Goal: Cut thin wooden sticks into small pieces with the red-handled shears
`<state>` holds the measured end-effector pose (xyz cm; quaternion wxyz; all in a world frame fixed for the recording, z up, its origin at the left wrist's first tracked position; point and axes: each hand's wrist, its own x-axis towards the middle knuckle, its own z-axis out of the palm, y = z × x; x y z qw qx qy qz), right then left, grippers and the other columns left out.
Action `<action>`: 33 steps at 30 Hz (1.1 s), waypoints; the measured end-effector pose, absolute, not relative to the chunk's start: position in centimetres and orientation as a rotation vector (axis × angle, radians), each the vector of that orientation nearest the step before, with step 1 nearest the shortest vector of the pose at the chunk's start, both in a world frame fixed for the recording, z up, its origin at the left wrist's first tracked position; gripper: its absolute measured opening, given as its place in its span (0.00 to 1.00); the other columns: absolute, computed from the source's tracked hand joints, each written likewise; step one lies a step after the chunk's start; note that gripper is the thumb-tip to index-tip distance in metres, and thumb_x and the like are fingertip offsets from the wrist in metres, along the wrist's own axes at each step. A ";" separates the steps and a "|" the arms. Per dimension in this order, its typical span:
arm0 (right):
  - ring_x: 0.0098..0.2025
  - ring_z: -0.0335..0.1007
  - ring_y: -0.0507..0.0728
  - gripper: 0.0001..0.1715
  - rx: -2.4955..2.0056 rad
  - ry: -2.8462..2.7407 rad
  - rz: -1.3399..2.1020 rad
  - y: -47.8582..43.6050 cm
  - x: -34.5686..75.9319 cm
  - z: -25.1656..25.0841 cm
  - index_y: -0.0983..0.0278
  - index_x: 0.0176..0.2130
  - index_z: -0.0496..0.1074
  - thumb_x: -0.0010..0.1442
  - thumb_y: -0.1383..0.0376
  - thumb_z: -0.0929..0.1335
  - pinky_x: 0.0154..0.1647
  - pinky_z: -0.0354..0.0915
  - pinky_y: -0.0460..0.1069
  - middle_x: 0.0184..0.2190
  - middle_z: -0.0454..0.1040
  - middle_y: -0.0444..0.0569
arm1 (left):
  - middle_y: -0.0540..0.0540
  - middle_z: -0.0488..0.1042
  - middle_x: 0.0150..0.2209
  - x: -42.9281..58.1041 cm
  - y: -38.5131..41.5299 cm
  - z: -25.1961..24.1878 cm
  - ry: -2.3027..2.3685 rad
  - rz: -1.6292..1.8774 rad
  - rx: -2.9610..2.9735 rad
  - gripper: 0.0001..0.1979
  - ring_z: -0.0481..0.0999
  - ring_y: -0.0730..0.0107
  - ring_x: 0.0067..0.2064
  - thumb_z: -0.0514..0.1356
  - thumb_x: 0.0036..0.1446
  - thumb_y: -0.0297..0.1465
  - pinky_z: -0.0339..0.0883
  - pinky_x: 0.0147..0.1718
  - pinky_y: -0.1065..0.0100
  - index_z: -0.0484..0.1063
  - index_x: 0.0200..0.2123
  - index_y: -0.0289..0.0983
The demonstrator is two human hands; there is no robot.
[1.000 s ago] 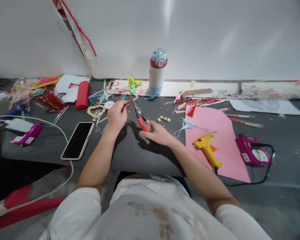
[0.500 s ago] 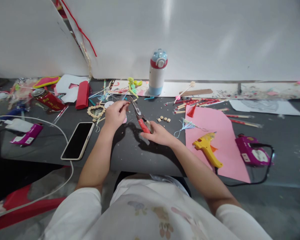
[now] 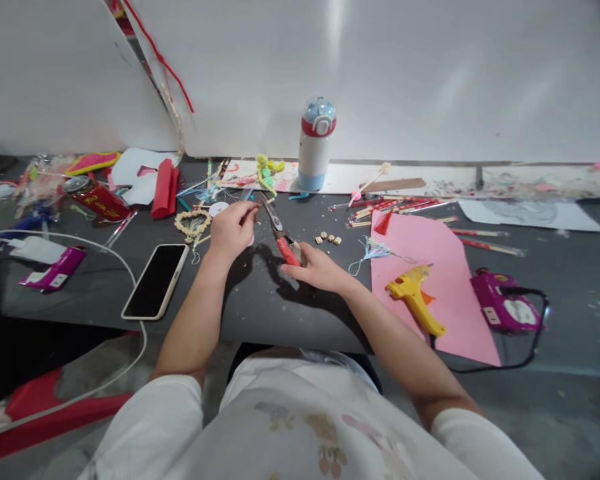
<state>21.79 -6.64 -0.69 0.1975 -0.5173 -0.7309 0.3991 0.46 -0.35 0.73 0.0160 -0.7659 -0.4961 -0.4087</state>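
My right hand point(image 3: 316, 267) is closed round the red handles of a pair of pliers point(image 3: 286, 251), whose metal jaws point up and to the left. The jaw tips are close to the fingertips of my left hand point(image 3: 234, 228). That hand is pinched closed, and what lies between its fingers is too small to make out. Left of it is a ring of pale beads point(image 3: 192, 227) with a tassel. Several small wooden beads point(image 3: 329, 239) lie just beyond my right hand.
A yellow glue gun point(image 3: 414, 293) lies on pink paper point(image 3: 455, 320) at the right, its cord running to a purple power strip point(image 3: 505, 303). A bottle point(image 3: 314, 147) stands at the back. On the left are a phone point(image 3: 156, 283), a red can point(image 3: 100, 200) and a white cable point(image 3: 123, 267).
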 end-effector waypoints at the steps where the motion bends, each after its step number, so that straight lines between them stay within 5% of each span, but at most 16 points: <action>1: 0.25 0.56 0.50 0.27 -1.449 -2.043 1.123 -6.7 21.8 -0.7 0.62 0.31 0.57 0.50 0.42 0.64 0.28 0.51 0.47 0.26 0.63 0.41 | 0.46 0.78 0.34 0.5 -0.4 0.8 -1.548 -1.264 -2.381 0.10 0.76 0.71 0.36 0.53 0.58 0.31 0.66 0.37 0.71 0.74 0.37 0.36; 33: 0.25 0.57 0.50 0.28 -1.447 -2.043 1.129 -6.5 21.7 -1.1 0.61 0.29 0.55 0.50 0.41 0.64 0.27 0.51 0.47 0.25 0.63 0.41 | 0.46 0.77 0.32 0.8 -0.6 1.1 -1.594 -1.168 -2.405 0.11 0.75 0.70 0.35 0.52 0.59 0.32 0.65 0.36 0.71 0.73 0.37 0.37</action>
